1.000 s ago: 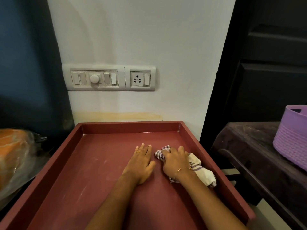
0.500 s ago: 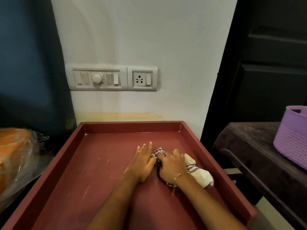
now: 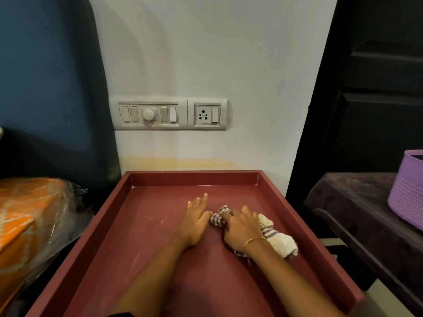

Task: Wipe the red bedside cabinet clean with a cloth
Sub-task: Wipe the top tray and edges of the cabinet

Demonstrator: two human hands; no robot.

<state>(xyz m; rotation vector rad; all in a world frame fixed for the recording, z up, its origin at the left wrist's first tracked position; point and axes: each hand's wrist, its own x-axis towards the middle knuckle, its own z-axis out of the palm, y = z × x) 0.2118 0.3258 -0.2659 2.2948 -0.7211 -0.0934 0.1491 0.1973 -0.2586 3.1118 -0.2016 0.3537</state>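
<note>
Red bedside cabinet top: right hand clenched around bunched cloth (striped); left hand flat, fingers straight, alongside.

There were two hands, one cloth, one cabinet, one basket, one switchboard.

You see a dark red cabinet top with pale scuff marks. The cloth is off-white with purple stripes. The basket is lilac. The wrapped bundle is orange with a pale lattice pattern. The switch plate is white.
</note>
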